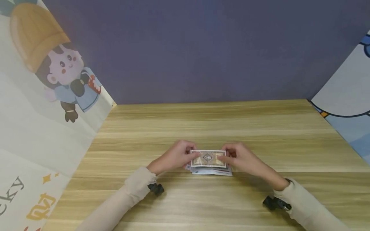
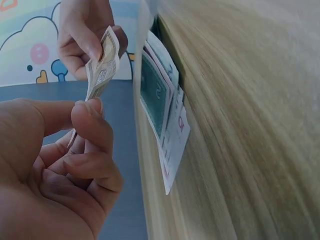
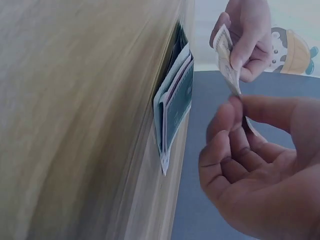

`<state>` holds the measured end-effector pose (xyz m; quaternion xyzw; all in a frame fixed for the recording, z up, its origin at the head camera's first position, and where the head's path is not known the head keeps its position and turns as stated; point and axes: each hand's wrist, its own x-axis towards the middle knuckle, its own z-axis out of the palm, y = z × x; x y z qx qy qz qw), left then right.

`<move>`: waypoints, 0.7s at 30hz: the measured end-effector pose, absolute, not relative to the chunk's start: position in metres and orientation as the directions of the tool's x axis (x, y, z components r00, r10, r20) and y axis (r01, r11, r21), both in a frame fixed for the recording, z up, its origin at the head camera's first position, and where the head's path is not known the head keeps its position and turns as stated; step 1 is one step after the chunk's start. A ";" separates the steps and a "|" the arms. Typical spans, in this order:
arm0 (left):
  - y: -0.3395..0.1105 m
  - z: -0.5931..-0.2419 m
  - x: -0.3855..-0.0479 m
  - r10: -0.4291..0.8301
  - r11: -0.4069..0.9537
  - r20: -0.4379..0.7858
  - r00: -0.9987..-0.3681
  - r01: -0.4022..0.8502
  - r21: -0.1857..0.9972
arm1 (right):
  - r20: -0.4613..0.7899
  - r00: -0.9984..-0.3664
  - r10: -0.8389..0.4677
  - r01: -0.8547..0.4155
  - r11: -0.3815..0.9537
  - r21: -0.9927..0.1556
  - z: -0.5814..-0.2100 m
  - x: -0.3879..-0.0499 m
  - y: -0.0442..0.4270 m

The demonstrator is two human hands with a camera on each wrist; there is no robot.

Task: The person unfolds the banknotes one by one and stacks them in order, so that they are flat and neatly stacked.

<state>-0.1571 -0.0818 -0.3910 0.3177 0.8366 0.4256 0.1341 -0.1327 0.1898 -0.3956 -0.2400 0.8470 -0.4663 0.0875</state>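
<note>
A small brownish banknote (image 1: 207,162) with a white border is stretched between both hands, above the table. My left hand (image 1: 176,156) pinches its left end between thumb and fingers. Its right end is pinched the same way by my right hand (image 1: 245,159). Beneath it lies a loose stack of banknotes (image 1: 212,172), partly covered by the held note in the head view. From the left wrist, a dark green banknote (image 2: 154,95) shows on top of that stack, with paler notes under it, their edges uneven. The held note (image 3: 229,62) looks slightly bent in the right wrist view.
The wood-grain table (image 1: 208,205) stretches around the stack. A dark blue-grey panel (image 1: 202,51) stands along its far edge. Printed cartoon panels flank it, one on the left (image 1: 26,128) and another on the right (image 1: 344,83). Black wrist cameras (image 1: 156,188) sit at both cuffs.
</note>
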 end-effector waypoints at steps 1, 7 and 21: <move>-0.081 -0.392 -0.158 0.649 0.439 0.039 -0.760 0.417 0.796 | 0.059 -0.863 -0.501 -0.318 0.450 -0.834 -0.396 -0.133 0.191; -0.079 -0.396 -0.163 0.666 0.439 0.012 -0.745 0.405 0.802 | -0.009 -0.871 -0.491 -0.262 0.479 -0.838 -0.397 -0.136 0.199; -0.076 -0.406 -0.165 0.683 0.391 -0.011 -0.731 0.353 0.850 | -0.065 -0.883 -0.465 -0.227 0.545 -0.807 -0.402 -0.144 0.202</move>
